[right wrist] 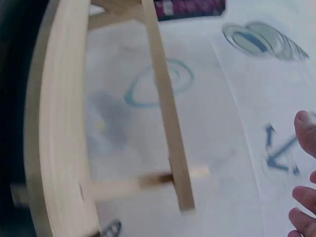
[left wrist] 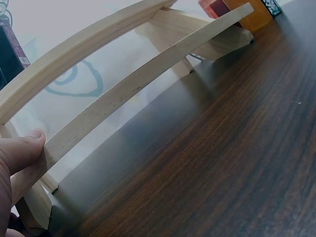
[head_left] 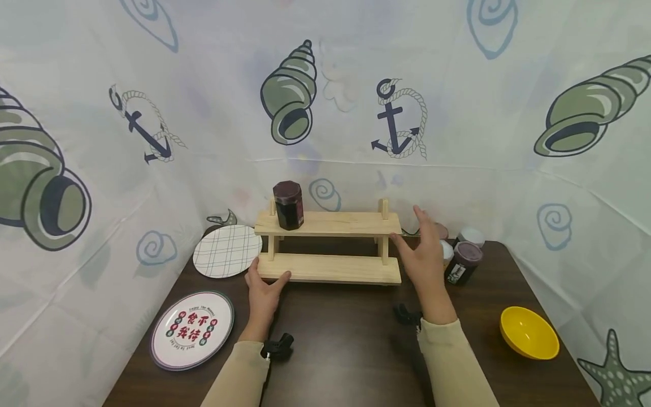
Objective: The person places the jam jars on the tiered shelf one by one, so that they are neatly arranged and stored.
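Observation:
A two-tier wooden shelf rack point(head_left: 330, 267) stands toward the back of the table. My left hand point(head_left: 263, 299) grips the left end of its lower board; in the left wrist view the thumb point(left wrist: 27, 145) presses on the board's front edge. A dark, purple-lidded jar point(head_left: 288, 206) stands upright near the left of the upper board. By the rack's right end is my right hand point(head_left: 426, 265), fingers spread and holding nothing. The thumb lies close to the upper board's end; whether it touches cannot be told. The right wrist view shows those fingertips point(right wrist: 303, 197) apart from the wood.
Several jars, one a dark jar point(head_left: 464, 263), stand behind and right of my right hand. A yellow bowl point(head_left: 529, 333) sits at the right. On the left lie a checked plate point(head_left: 227, 251) and a plate with red lettering point(head_left: 193, 350). A printed cloth point(head_left: 346, 124) hangs behind the table.

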Tool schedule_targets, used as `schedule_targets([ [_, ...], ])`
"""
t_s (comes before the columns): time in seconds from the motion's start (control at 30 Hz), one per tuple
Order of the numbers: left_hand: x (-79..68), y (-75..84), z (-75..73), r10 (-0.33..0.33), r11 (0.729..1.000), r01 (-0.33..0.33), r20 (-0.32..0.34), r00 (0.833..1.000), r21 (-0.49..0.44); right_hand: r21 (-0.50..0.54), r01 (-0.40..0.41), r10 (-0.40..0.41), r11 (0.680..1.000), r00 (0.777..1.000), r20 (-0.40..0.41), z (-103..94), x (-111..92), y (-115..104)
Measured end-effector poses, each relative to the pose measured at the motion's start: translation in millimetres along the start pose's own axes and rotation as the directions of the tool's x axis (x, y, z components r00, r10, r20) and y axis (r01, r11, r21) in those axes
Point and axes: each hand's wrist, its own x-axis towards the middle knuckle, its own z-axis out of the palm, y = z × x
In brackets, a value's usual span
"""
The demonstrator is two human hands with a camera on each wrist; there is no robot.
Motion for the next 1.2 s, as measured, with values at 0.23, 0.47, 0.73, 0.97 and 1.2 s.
schedule_targets([
  [0.23, -0.2, 0.2, 3.6, 0.016, 1.000, -0.016, 0.007, 1.000, -0.007, -0.010, -0.030, 0.027, 1.000, 0.985, -0.169, -39.7, -5, 30],
  [0.47, -1.3, 0.2, 6.9, 0.007, 1.000, -0.007, 0.012, 1.000, 0.006, -0.022, -0.128, 0.118, 0.992, 0.958, -0.260, -71.3, -16, 69],
  [0.73, -1.9, 2.9, 4.9, 0.003, 1.000, -0.003, 0.008, 1.000, 0.014, 0.011, -0.133, 0.130, 0.991, 0.943, -0.307, -75.0, -29, 113],
  [0.97, 0.2, 2.5, 3.8, -0.001, 1.000, 0.001, 0.006, 1.000, 0.019, 0.013, -0.180, 0.178, 0.984, 0.954, -0.239, -77.4, -32, 134],
  [1.2, 0.0, 1.2, 3.0, -0.018, 0.999, 0.018, -0.007, 1.000, 0.031, -0.012, -0.258, 0.255, 0.966, 0.959, -0.121, -78.5, -33, 143],
])
